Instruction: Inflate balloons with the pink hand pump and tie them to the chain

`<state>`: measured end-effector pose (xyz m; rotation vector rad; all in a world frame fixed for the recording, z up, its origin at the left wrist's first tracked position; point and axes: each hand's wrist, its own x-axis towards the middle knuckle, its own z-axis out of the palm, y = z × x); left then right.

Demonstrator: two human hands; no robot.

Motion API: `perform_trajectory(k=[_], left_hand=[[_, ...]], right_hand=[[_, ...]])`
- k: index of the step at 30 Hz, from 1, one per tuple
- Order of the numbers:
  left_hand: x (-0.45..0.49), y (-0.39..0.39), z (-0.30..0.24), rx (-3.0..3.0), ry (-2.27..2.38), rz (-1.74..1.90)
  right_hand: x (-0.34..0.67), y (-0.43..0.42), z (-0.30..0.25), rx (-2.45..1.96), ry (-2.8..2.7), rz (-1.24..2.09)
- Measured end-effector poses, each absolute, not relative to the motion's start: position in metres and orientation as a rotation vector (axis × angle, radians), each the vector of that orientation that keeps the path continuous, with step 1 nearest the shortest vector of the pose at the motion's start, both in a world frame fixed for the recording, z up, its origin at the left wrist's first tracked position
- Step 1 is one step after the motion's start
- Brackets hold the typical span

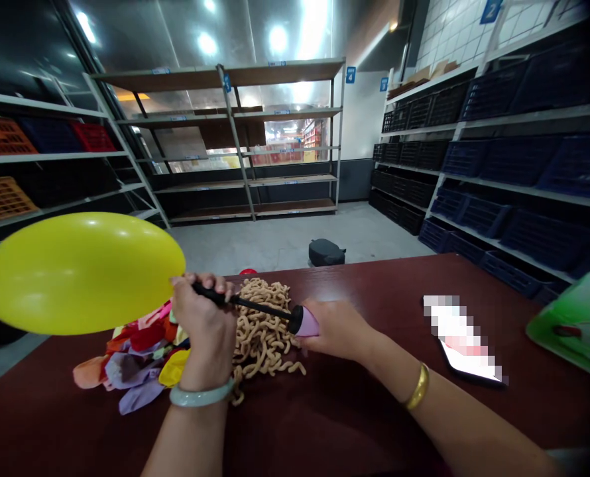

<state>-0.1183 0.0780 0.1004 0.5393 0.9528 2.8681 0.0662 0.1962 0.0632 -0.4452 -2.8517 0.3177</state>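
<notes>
A big inflated yellow balloon floats at the left, its neck at the tip of a hand pump. My left hand is closed round the balloon's neck and the pump's black nozzle end. A thin black rod runs from there to the pink pump body, which my right hand grips. Both hands hover just above a dark red table.
A heap of limp coloured balloons lies under my left hand, beside a pile of tan twisted cord. A phone and a green packet lie at the right. Shelving with crates lines the room; a dark object sits on the floor.
</notes>
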Motion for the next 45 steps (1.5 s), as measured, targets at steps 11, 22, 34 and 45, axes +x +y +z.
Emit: perform_trajectory(k=[11,22,34,45], left_hand=[[-0.096,0.101,0.081,0.522,0.899,2.787],[-0.041,0.128,0.056,0.508,0.851,2.589],[-0.118,0.074,0.102,0.523,0.886,2.853],[-0.097,0.095,0.085,0.524,0.899,2.798]], right_hand=[[0.068,0.206,0.057,-0.456,-2.851,0.231],[0.068,0.205,0.060,-0.503,-2.819,0.269],[0.068,0.191,0.062,-0.386,-2.816,0.379],[0.071,0.202,0.062,-0.414,-2.835,0.258]])
